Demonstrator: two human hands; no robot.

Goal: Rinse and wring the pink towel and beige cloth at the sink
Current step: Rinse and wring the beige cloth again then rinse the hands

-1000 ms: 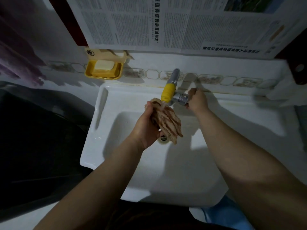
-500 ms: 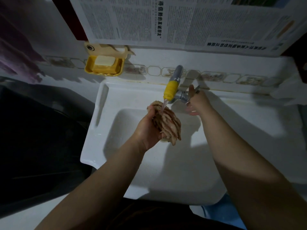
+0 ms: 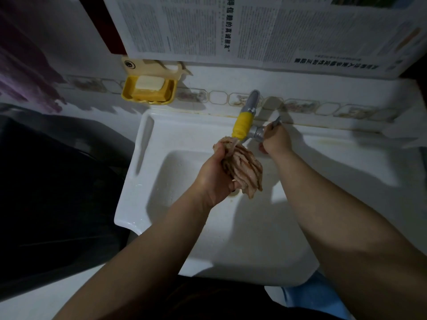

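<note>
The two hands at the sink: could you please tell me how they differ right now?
The left hand grips the bunched cloth under the yellow spout; the right hand holds the tap handle. The left is over the basin, the right further back, near the wall. Both arms are bare.

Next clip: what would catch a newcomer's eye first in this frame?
The bunched beige cloth, gripped in the left hand over the white sink, right under the yellow-sleeved tap. The right hand is on the tap's metal handle just to the right. Up left on the wall sits a yellow soap dish holding a pale bar, below a sheet of newspaper.
</note>
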